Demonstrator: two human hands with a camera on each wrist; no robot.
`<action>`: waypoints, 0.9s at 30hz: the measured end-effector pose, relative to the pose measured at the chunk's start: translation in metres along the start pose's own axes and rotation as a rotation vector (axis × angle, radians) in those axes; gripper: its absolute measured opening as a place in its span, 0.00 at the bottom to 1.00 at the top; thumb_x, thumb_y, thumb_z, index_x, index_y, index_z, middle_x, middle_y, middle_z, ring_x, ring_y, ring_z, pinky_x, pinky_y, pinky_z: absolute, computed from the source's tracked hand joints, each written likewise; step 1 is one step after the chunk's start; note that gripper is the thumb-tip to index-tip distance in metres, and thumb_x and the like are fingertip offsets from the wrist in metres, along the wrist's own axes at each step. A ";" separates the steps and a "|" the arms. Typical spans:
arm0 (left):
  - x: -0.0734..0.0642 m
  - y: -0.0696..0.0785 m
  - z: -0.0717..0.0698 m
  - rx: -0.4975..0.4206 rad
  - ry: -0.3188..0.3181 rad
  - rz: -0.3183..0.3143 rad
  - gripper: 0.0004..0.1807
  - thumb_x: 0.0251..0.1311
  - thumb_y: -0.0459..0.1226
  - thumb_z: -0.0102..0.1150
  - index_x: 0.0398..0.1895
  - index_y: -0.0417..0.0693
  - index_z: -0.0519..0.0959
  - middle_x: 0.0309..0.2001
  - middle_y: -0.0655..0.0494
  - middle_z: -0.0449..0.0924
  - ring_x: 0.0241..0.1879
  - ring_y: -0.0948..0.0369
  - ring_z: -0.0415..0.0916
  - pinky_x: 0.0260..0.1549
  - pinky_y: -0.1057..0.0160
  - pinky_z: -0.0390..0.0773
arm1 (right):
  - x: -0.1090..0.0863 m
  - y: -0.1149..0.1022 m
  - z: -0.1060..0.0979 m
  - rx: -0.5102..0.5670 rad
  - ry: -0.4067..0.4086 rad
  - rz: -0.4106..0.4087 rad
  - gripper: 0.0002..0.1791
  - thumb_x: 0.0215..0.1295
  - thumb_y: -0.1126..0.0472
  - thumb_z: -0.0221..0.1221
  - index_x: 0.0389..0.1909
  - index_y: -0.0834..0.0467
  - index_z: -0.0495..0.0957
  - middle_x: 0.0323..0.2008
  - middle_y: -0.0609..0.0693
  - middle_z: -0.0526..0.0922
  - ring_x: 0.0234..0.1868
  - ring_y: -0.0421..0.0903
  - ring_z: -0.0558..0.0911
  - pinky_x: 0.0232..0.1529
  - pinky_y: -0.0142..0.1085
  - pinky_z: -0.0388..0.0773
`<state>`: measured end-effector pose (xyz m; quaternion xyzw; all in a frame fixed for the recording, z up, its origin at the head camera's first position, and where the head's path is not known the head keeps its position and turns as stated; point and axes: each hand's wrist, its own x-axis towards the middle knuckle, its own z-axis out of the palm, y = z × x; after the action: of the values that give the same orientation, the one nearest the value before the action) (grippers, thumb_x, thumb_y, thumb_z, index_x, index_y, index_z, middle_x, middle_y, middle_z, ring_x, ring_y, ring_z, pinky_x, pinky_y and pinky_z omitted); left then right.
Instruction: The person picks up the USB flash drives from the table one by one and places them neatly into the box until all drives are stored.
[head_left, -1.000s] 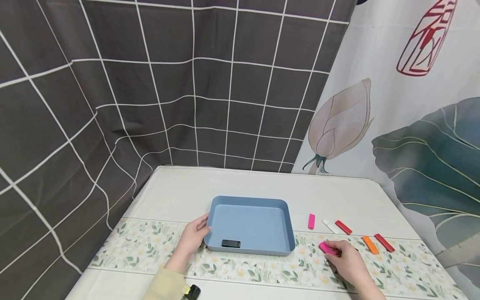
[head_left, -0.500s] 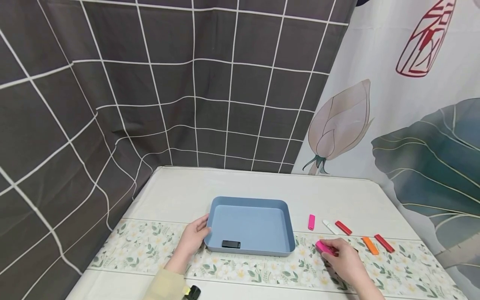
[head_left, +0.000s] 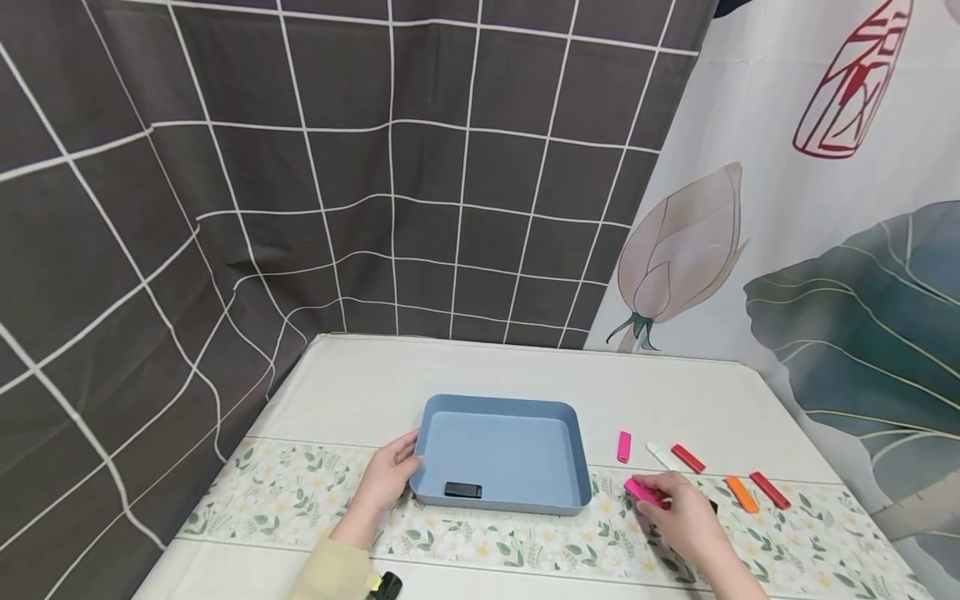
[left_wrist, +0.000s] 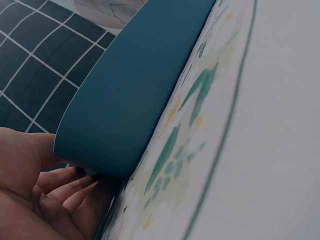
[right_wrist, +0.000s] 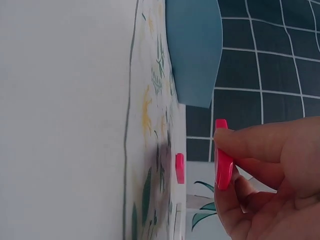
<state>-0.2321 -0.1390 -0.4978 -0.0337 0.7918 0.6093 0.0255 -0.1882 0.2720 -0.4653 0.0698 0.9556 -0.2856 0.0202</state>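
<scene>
My left hand (head_left: 387,477) holds the left wall of a shallow blue tray (head_left: 504,408), thumb over the rim and fingers against the outside. Inside the tray, by its front wall, lies a small flat black stick (head_left: 462,490). Right of the tray, my right hand (head_left: 686,512) pinches a small flat pink stick (right_wrist: 223,167), about the size and shape of a USB stick, between thumb and fingers. The right wrist view shows a gap between this pink stick and the tabletop. A second pink stick (head_left: 624,447) lies on the table behind the right hand.
To the right lie a white stick (head_left: 661,455), two red sticks (head_left: 687,458) and an orange stick (head_left: 742,494). A black piece (head_left: 713,505) is mostly hidden by the right hand. The table (head_left: 360,375) ends at a dark gridded curtain (head_left: 427,167) behind.
My right hand has shifted slightly left, toward the tray, carrying the pink stick. My left hand and the tray stay where they were.
</scene>
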 end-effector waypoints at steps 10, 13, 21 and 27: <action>0.002 -0.001 0.000 -0.003 -0.002 -0.006 0.28 0.71 0.31 0.51 0.74 0.35 0.67 0.71 0.35 0.71 0.72 0.40 0.70 0.71 0.47 0.73 | 0.001 -0.003 -0.004 -0.003 0.002 -0.032 0.22 0.62 0.66 0.69 0.58 0.63 0.83 0.48 0.57 0.83 0.44 0.48 0.82 0.42 0.44 0.86; 0.001 -0.001 0.001 -0.004 -0.001 -0.006 0.28 0.71 0.31 0.51 0.74 0.35 0.67 0.71 0.35 0.71 0.71 0.40 0.70 0.71 0.46 0.73 | 0.001 -0.005 -0.005 0.010 0.001 -0.045 0.22 0.62 0.66 0.68 0.58 0.63 0.83 0.48 0.57 0.83 0.44 0.48 0.82 0.41 0.42 0.86; 0.000 0.000 0.000 0.003 0.003 -0.007 0.28 0.71 0.32 0.52 0.74 0.36 0.67 0.71 0.35 0.72 0.71 0.40 0.70 0.70 0.46 0.74 | 0.002 -0.009 -0.009 0.034 -0.013 -0.075 0.21 0.64 0.65 0.68 0.58 0.62 0.83 0.48 0.56 0.83 0.44 0.47 0.83 0.40 0.40 0.86; 0.000 0.000 0.000 0.006 0.004 -0.004 0.28 0.71 0.32 0.52 0.74 0.36 0.67 0.71 0.35 0.72 0.71 0.40 0.70 0.70 0.47 0.74 | 0.003 -0.011 -0.010 0.042 -0.018 -0.096 0.20 0.64 0.66 0.67 0.58 0.62 0.83 0.48 0.56 0.83 0.43 0.46 0.83 0.38 0.37 0.86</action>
<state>-0.2317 -0.1389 -0.4978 -0.0366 0.7935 0.6070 0.0252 -0.1925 0.2689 -0.4516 0.0219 0.9514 -0.3068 0.0137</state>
